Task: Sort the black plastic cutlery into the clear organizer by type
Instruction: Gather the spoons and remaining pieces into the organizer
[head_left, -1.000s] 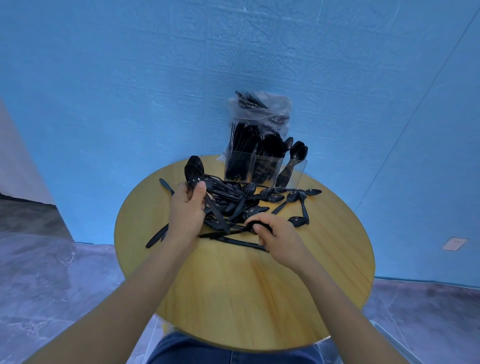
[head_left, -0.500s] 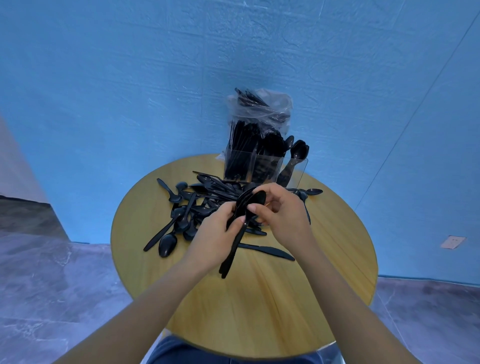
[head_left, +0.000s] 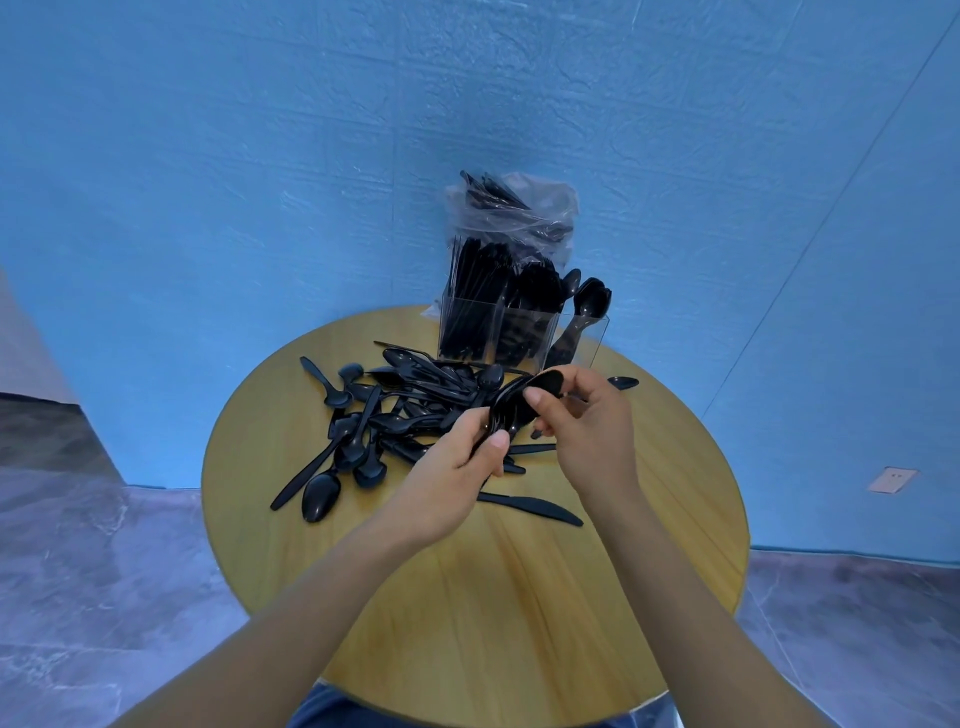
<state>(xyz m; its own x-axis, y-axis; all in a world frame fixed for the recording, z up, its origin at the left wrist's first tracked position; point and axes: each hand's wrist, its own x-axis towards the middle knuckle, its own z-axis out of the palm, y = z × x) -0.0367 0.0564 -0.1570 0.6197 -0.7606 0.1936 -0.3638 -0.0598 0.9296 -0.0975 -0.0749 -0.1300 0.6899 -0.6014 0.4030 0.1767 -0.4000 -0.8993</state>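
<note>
Both hands over mid table (head_left: 467, 597). Left hand (head_left: 457, 467) grips a bunch of spoons (head_left: 511, 410), thumb across the handles. Right hand (head_left: 587, 421) pinches the top spoon bowl of that bunch, fingers curled. Loose cutlery pile (head_left: 395, 410) lies left of the hands; one knife (head_left: 530, 509) near side, under the wrists. Organizer (head_left: 519, 332) at far edge, packed with cutlery, plastic bag (head_left: 514, 213) behind it.
</note>
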